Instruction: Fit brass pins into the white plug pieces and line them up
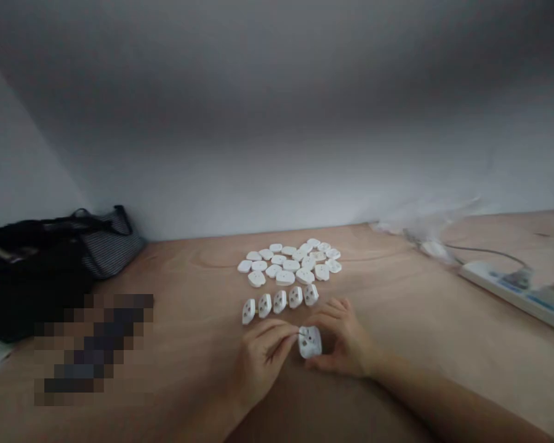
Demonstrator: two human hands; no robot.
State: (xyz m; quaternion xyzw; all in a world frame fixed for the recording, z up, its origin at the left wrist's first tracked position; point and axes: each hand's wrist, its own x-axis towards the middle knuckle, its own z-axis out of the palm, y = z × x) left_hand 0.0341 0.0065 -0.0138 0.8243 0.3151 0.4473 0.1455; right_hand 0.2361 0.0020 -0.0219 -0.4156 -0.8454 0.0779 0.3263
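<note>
My right hand [344, 344] grips a white plug housing [309, 349] by its right side, thumb below and fingers behind. Its recessed inside, with small dark openings, faces me. At the housing's upper left edge, my left hand [268, 354] is closed in a pinch; a thin dark piece shows at its fingertips, too small to name. Just beyond my hands stands a row of several similar white plug pieces [279, 301] on edge, small metal-looking bits between some. Farther back lies a loose cluster of white plug covers and housings [285, 278].
A white power strip [512, 292] with plugs and a cable lies at the right, beside crumpled clear plastic [431, 231]. A black bag [37, 271] stands at the far left, with a blurred-out dark object [101, 344] before it. The wall [258, 184] closes off the wooden table [189, 344] behind.
</note>
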